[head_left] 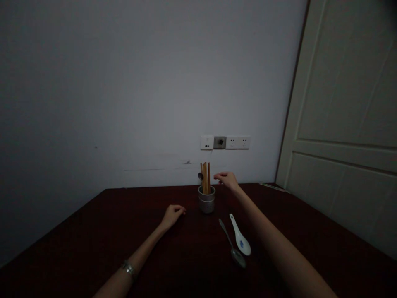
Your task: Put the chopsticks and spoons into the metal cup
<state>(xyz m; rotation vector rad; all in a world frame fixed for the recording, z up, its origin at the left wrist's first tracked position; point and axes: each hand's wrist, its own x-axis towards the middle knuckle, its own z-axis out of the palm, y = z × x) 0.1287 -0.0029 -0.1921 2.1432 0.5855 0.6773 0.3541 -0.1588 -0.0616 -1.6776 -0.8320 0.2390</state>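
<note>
A grey metal-looking cylindrical holder [206,203] stands upright on the dark red table, with several wooden chopsticks [205,178] and a small metal spoon [200,176] sticking up out of it. My right hand [227,180] hovers just right of the chopsticks, fingers stretched toward them with a small gap between; nothing shows in it. On the table left of the holder rests my left hand [173,215], its fingers loosely curled and holding nothing visible. Below my right forearm's inner side lie a white ceramic spoon [240,240] with a blue mark and a metal spoon [237,256], side by side.
The dark red table [93,236] reaches back to a pale wall [139,103]. Sockets and switch plates [237,142] sit on the wall behind the holder. At the right, a panelled door [344,111] stands along the table's edge. A thin flat strip [273,187] lies at the back right.
</note>
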